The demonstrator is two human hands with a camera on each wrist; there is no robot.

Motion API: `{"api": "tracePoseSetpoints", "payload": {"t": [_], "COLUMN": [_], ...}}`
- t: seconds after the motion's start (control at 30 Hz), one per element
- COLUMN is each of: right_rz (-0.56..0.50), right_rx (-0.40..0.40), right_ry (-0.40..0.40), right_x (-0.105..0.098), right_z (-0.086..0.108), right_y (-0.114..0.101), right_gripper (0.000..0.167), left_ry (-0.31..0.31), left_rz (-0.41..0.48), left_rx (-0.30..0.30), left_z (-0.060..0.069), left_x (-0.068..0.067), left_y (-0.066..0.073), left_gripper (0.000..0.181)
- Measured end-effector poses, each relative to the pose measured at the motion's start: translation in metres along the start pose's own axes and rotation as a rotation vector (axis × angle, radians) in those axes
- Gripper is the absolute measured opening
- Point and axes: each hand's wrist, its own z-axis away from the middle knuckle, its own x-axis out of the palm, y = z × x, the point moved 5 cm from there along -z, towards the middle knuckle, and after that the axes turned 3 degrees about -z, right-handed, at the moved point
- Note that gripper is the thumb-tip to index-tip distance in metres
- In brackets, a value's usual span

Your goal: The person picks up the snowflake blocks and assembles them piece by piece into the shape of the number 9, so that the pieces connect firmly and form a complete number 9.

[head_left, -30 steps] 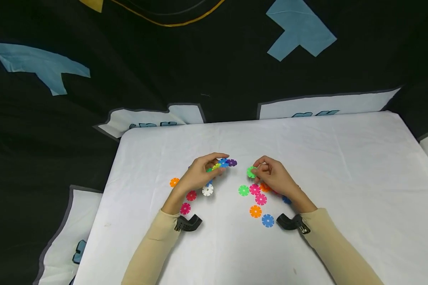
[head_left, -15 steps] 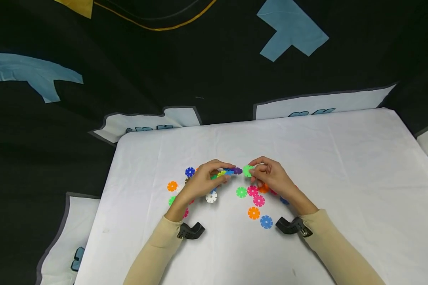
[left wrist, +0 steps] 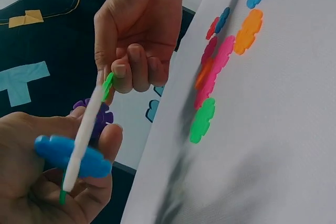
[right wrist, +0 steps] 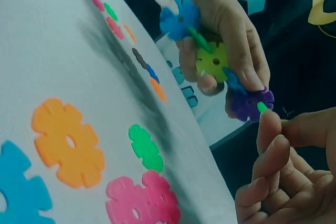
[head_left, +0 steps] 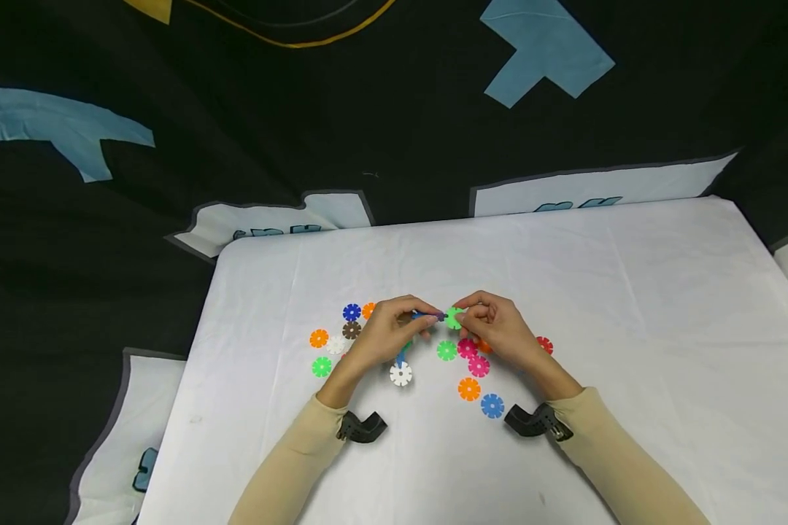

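Note:
My left hand (head_left: pixel 397 328) grips a chain of notched plastic flower discs, slotted into one another. In the right wrist view, a purple disc (right wrist: pixel 249 106) forms its upper end, pinched near my thumb and finger. Below it come a small blue disc, a yellow-green disc (right wrist: pixel 212 60), a green one seen edge-on, a larger blue disc (right wrist: pixel 180 20) and a white disc (head_left: pixel 400 375). My right hand (head_left: pixel 499 326) pinches a bright green disc (head_left: pixel 454 319) between thumb and forefinger. Its edge meets the purple disc's rim; whether the slots interlock I cannot tell.
Loose discs lie on the white tablecloth (head_left: pixel 630 306). Near my right hand are an orange disc (head_left: pixel 469 389), a blue disc (head_left: pixel 492 406), a green disc (head_left: pixel 446 351) and pink ones. Several more, including a brown disc (head_left: pixel 351 330), lie left of my left hand. Black cloth hangs behind.
My left hand has moved right and slightly nearer with the chain, closing the gap between purple and green discs. The chain has turned edge-on. My right hand still pinches the green disc, shifted slightly left.

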Motion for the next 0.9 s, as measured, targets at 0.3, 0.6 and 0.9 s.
{"api": "tracePoseSetpoints", "payload": {"t": [0.3, 0.6, 0.9], "right_rz": [0.028, 0.051, 0.504], "right_rx": [-0.035, -0.048, -0.093], "right_ry": [0.035, 0.014, -0.203], "right_x": [0.002, -0.005, -0.027], "right_z": [0.001, 0.000, -0.002], "right_y": [-0.001, -0.003, 0.010], "right_gripper": [0.017, 0.024, 0.031], "left_ry": [0.021, -0.001, -0.030], "left_rz": [0.019, 0.048, 0.002], "left_rx": [-0.002, -0.095, -0.154], "left_z": [-0.002, 0.000, 0.000], "left_x": [0.007, 0.009, -0.001], "left_y": [0.001, -0.003, -0.007], "left_gripper": [0.016, 0.017, 0.026]}}
